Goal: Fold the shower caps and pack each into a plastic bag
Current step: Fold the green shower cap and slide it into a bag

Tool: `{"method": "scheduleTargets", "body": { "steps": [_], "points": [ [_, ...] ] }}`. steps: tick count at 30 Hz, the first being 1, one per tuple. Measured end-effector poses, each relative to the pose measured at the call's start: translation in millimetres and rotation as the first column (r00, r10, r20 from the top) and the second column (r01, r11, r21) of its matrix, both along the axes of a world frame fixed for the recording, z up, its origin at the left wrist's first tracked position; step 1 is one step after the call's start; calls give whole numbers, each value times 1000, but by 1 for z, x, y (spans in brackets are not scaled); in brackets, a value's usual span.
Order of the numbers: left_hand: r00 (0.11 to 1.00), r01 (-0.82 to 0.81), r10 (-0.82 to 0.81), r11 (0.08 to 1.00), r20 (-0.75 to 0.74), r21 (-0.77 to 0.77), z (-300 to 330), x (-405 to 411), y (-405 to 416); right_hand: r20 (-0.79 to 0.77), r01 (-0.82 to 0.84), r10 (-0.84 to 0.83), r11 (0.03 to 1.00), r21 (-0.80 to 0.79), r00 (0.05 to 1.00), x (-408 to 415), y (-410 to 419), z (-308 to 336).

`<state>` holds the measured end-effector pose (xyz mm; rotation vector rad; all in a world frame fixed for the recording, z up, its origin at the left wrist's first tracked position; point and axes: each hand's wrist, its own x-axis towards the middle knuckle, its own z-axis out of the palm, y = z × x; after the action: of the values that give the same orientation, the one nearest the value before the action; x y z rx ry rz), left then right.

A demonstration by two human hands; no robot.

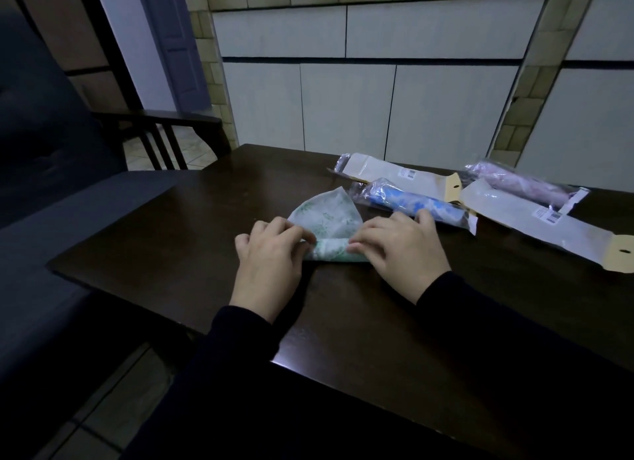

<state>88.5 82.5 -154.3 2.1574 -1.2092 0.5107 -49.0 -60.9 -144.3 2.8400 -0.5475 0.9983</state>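
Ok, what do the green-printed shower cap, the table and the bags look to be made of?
Green-printed shower cap: thin, soft plastic film or coated fabric, apparently; it rolls tightly under both hands.
Table: dark wood or veneer, glossy; it reflects light.
Bags, e.g. the empty one: clear crinkly plastic with a card header and barcode sticker.

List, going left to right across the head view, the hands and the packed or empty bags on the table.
Left hand → right hand → bagged blue cap → bagged pink cap → empty bag with yellow header.
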Motion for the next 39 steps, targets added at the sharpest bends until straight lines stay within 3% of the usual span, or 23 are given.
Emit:
{"method": "scheduleTargets", "body": {
  "steps": [6,17,19,22,24,29,32,36,39],
  "points": [
    [964,85,-38,982,-264,168,2,16,2,-260,119,-71,977,174,963,-6,-1,4],
    [952,101,-73,992,-298,81,4,20,5,-260,41,18,975,220,965,-12,-11,13],
    [957,86,-68,995,-283,52,5,16,5,-206,29,36,953,302,978,-14,-12,14],
    [948,83,-67,996,-310,37,7,14,3,-89,10,45,844,536,995,-11,-14,11],
    [945,73,-46,995,-323,71,9,12,2,-98,40,24,796,603,995,-10,-16,10],
    [934,60,-1,986,-357,155,17,13,-5,-237,177,-62,847,501,969,-11,-14,11],
    [944,52,10,983,-329,179,18,14,-8,-211,176,-85,873,456,974,-13,-13,10],
    [999,26,-24,998,-40,60,10,8,-11,-57,80,-66,951,299,996,-13,-13,11],
    [972,217,-221,975,83,57,10,6,-15,-72,-51,67,978,202,995,-12,-9,12]
  ]
}}
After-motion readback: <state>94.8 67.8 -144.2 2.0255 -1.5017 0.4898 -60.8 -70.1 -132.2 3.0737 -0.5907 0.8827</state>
